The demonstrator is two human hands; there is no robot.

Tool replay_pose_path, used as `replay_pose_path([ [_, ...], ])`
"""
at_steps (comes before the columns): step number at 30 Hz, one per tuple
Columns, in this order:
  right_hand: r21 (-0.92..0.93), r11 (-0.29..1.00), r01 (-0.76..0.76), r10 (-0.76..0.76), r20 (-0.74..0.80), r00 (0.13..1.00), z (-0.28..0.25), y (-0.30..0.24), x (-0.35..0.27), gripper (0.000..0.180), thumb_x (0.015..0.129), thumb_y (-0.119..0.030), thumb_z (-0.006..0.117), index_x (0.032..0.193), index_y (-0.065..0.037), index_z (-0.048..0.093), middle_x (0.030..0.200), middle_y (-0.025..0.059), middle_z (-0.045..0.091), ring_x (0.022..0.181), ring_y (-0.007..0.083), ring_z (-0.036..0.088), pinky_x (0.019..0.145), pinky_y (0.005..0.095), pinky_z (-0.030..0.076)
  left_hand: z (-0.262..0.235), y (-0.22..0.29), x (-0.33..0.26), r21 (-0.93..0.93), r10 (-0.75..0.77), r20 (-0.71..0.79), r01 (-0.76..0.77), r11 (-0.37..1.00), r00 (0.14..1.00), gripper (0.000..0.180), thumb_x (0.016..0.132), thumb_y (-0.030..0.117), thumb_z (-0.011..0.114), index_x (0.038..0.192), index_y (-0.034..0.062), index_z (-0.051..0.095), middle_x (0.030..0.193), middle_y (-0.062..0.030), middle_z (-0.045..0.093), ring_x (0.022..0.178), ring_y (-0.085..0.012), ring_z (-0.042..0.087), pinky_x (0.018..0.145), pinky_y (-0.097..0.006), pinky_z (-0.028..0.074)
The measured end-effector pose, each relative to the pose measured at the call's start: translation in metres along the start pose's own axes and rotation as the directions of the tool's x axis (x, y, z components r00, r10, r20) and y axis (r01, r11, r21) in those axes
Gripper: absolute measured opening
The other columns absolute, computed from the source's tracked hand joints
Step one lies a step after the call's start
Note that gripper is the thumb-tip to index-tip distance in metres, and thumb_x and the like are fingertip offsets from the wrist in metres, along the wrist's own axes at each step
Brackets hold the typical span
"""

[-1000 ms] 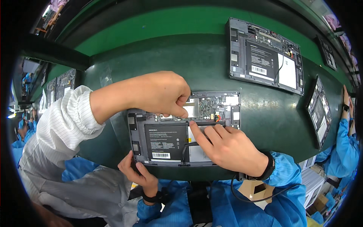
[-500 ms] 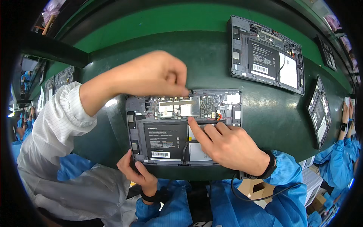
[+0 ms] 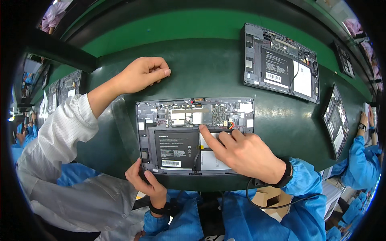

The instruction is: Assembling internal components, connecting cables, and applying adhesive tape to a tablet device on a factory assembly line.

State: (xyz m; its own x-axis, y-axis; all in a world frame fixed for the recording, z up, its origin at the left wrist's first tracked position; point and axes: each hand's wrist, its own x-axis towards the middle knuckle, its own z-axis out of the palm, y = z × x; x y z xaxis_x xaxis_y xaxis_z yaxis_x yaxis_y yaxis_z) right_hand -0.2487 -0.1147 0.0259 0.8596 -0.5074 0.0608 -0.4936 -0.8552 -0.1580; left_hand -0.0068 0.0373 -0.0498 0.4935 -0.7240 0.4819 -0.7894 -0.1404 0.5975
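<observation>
Our right hand [image 3: 241, 154] lies on the opened tablet [image 3: 195, 136], index finger [image 3: 207, 136] stretched out and pressing at the top edge of the pale battery pack, the other fingers loosely curled and gripping nothing. We judge the fingertip is there to seat or steady something beside the small red-wired connector [image 3: 232, 125]. Our left hand [image 3: 146, 184] pinches the tablet's lower left corner between thumb and fingers, apparently to keep it from sliding on the green conveyor belt [image 3: 209, 80], where it sits just in front of us. A co-worker's hand [image 3: 142, 74], on a white-sleeved arm, rests loosely curled on the belt beyond the tablet's upper left corner. Half a second ago that hand hovered over the circuit board; now it has drawn clear, and the board is fully in view. Our own hands have barely shifted. Another opened tablet [image 3: 281, 64] lies farther up the belt.
</observation>
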Motion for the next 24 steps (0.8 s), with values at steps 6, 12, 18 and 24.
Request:
replay_pose_path([
  [6,0.032,0.999,-0.037,0.036,0.021,0.999,0.002,0.004,-0.002,0.062,0.083,-0.013,0.065,0.142,-0.001,0.052,0.073,0.0037,0.051,0.061,0.0181,0.062,0.046,0.0298,0.052,0.007,-0.01,-0.001,0.014,0.035,0.001,-0.035,0.999,0.999,0.037,0.1,0.022,0.051,0.122,-0.0054,0.061,0.107,-0.0169,0.06,0.097,-0.029,0.051,0.083,-0.039,0.041],
  [12,0.021,1.0,-0.009,0.009,0.016,1.0,-0.009,0.007,0.003,0.053,0.084,-0.012,0.065,0.134,0.004,0.054,0.078,0.009,0.061,0.065,0.0224,0.068,0.05,0.0332,0.054,-0.004,-0.006,-0.007,0.016,0.022,0.022,-0.022,1.0,1.0,0.035,0.1,0.022,0.052,0.122,-0.0049,0.06,0.11,-0.0172,0.06,0.098,-0.0294,0.05,0.084,-0.039,0.04],
  [18,0.24,0.959,-0.147,0.166,-0.059,0.984,-0.042,-0.011,-0.039,0.047,0.088,-0.021,0.07,0.125,0.004,0.054,0.093,0.0111,0.06,0.082,0.024,0.065,0.067,0.0359,0.055,-0.015,-0.004,-0.016,-0.118,-0.031,-0.049,0.025,0.993,0.998,0.028,0.097,0.014,0.055,0.119,-0.0035,0.061,0.109,-0.0168,0.061,0.097,-0.0295,0.051,0.081,-0.039,0.042],
  [24,0.793,0.606,-0.063,0.349,-0.193,0.917,-0.033,-0.055,-0.073,0.032,0.07,-0.016,0.086,0.099,-0.006,0.077,0.088,0.0063,0.056,0.078,0.0211,0.058,0.068,0.0334,0.048,-0.041,0.045,-0.003,-0.261,0.31,0.32,-0.231,0.937,0.895,0.018,0.091,0.012,0.066,0.105,0.0033,0.073,0.096,-0.0093,0.069,0.086,-0.0283,0.058,0.079,-0.038,0.044],
])
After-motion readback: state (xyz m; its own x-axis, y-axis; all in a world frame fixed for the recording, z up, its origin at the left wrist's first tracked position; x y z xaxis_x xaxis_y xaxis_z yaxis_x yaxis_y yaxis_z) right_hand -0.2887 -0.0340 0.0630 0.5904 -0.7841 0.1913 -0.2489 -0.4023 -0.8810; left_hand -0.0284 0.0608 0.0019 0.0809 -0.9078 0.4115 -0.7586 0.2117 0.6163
